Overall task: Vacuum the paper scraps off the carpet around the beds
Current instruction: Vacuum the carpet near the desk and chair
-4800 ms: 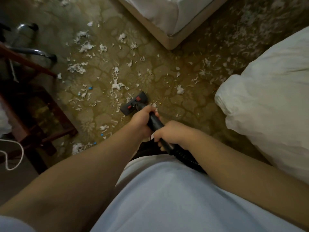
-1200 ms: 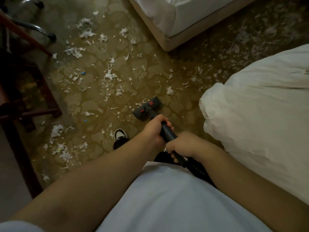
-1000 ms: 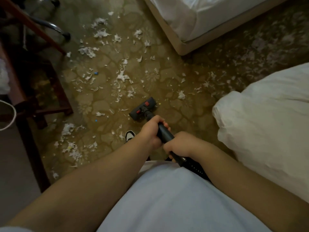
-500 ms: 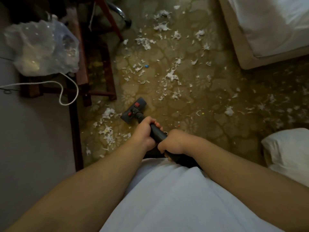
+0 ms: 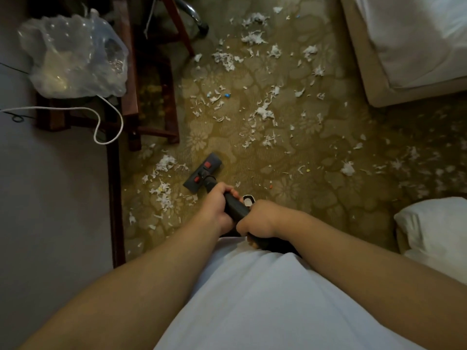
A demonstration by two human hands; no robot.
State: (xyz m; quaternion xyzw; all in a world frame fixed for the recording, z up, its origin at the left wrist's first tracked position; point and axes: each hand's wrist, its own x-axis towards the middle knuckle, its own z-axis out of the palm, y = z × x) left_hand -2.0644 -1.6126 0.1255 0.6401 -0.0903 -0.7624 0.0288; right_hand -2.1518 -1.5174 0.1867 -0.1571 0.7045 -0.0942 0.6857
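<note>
the black vacuum wand is gripped by both hands: the left hand is wrapped round it lower down, nearer the floor, and the right hand is closed round it just behind, close to the white shirt. the grey vacuum head, marked with two red tabs, is set flat on the patterned carpet and angled toward the upper left. white paper scraps are scattered over most of the carpet. a nearer cluster lies just left of the head, and the thickest spread is seen beyond the head, between the wooden furniture and the far bed. more scraps are strewn in the shadow between that bed and the white bedding of the near bed at the lower right. a small blue bit is seen among them. a clear plastic bag is set on the wooden furniture at the upper left. something pale and yellowish is held inside it, with a darker round shape beside it, but through the crumpled film it cannot be made out what these are. a white cord is looped below the bag. the toe of a shoe is just seen between the two hands.
</note>
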